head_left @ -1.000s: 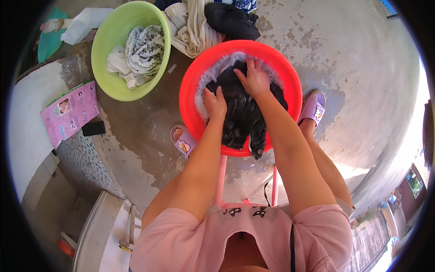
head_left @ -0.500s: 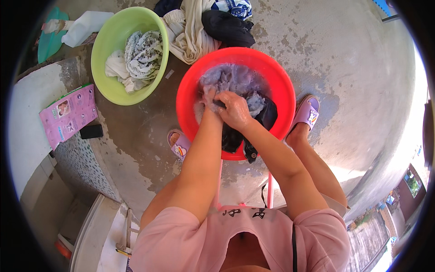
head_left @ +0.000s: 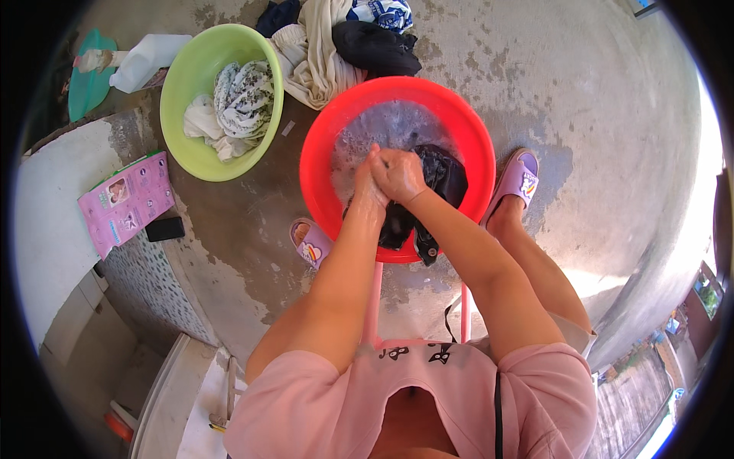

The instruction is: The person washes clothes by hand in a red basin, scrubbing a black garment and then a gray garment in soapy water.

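Observation:
A red basin (head_left: 315, 200) holds sudsy water (head_left: 390, 126) and a wet black garment (head_left: 447, 180). My left hand (head_left: 368, 182) and my right hand (head_left: 401, 176) press together above the basin's middle. The right one is closed, its curled fingers laid against the left. Black cloth runs from under the right hand to the basin's right side, and a fold with a round button hangs over the near rim. My left fingers are closed and mostly covered by the right hand, so what lies within them is hidden.
A light green basin (head_left: 173, 130) with white and patterned cloth stands at left. Beyond the red basin lie beige cloth (head_left: 321, 57) and black cloth (head_left: 375, 47). A pink packet (head_left: 126, 203), a black phone (head_left: 165, 229) and a white jug (head_left: 147, 61) sit at left. My sandalled feet flank the basin.
My hands have drawn together and slightly toward me. The foamy, greyish heap around them has sunk to flatter suds, and more of the black garment shows. The view has shifted slightly.

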`<state>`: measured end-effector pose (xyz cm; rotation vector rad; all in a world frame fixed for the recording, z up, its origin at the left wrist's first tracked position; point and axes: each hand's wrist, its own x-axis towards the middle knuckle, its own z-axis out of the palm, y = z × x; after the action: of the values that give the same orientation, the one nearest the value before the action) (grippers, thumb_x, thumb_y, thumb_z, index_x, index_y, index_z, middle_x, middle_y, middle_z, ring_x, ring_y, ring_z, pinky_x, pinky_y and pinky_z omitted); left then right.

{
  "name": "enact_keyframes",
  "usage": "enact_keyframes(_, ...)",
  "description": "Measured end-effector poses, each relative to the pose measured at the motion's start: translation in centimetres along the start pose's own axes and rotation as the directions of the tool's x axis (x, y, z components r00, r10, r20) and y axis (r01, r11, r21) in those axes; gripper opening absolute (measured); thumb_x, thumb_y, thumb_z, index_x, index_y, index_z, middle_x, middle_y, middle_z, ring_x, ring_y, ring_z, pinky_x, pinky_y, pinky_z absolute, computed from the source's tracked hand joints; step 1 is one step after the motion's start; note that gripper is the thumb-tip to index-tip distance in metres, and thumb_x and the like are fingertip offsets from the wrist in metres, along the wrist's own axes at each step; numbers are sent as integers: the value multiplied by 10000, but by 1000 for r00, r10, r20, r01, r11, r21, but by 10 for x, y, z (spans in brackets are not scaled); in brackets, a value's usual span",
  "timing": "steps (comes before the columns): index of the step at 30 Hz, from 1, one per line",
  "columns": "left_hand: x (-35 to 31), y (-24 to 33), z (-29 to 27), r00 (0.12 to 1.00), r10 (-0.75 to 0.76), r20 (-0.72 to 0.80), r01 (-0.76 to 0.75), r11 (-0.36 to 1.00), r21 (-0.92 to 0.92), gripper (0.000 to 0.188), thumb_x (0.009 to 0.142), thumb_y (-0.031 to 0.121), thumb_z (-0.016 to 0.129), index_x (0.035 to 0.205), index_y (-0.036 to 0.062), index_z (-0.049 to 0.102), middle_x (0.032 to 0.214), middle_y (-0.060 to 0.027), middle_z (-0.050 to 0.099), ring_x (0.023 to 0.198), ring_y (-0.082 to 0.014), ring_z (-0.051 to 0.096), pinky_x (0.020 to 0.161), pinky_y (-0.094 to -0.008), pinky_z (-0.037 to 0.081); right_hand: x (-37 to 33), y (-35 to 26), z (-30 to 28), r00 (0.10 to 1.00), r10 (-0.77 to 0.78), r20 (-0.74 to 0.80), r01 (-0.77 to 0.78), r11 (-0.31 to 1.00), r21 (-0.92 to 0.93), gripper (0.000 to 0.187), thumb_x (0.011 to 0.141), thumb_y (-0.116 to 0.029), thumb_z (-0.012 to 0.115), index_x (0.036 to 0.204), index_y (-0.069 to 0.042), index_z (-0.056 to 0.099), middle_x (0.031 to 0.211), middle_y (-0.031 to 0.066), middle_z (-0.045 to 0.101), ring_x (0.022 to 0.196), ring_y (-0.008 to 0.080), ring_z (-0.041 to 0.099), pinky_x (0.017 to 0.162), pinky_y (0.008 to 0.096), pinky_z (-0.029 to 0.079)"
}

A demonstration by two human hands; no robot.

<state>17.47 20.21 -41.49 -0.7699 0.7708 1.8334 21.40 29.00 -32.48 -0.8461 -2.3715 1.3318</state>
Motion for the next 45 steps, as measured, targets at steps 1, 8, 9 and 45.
enact_keyframes(1, -25, -7, 56, 964, 24, -266, 39, 972, 231, 448, 952, 402, 536, 1124, -8, 589, 1102, -121, 611, 930, -233, 600, 815, -377, 497, 15, 41, -3, 985, 174, -22, -175, 974, -144, 355, 880, -318, 576, 657, -46, 625, 610, 203, 578, 617, 414, 592, 552, 470, 465)
enact_keyframes(8, -19, 31, 20, 635, 757, 156, -318, 72, 945, 396, 894, 333, 625, 1035, -30, 554, 951, -186, 634, 907, -332, 620, 806, -407, 461, 52, 72, -13, 988, 99, -120, -137, 921, -366, 489, 864, -511, 582, 972, -34, 570, 843, 166, 651, 854, 384, 632, 684, 478, 502)
enact_keyframes(9, -15, 26, 5, 561, 783, 268, -300, -109, 948, 394, 879, 309, 641, 1033, -41, 546, 941, -206, 629, 914, -371, 612, 807, -418, 455, 48, 74, -8, 997, 55, -59, -75, 899, -432, 487, 867, -508, 580, 985, -36, 563, 852, 166, 650, 866, 384, 631, 692, 477, 507)
enact_keyframes(45, -42, 23, 68, 910, 366, -194, -165, 750, 640, 383, 973, 335, 514, 1146, -4, 557, 1052, -101, 618, 1003, -216, 586, 847, -368, 478, 48, 51, -17, 979, 195, -53, -202, 933, -297, 449, 869, -478, 585, 813, -33, 610, 794, 198, 642, 767, 406, 625, 646, 475, 488)
